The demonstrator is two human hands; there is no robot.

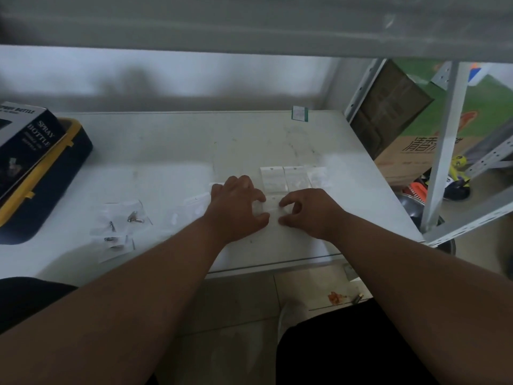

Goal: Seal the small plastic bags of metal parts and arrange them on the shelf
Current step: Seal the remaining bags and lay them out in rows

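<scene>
Bag [273, 207] pinched by both hands; box [26, 140] reads "SPRAY BOTTLE".

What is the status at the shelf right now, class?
Both hands, left and right, pinch one bag flat. Three bags lined up behind. Loose bags wait left. Nothing blocking.

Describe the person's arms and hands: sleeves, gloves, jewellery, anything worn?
Both forearms are bare to the frame edge, no sleeves showing. The left hand and right hand have no gloves, and no rings, watch or wristband are visible. Dim, slightly blurred view, so fine marks cannot be told.
</scene>
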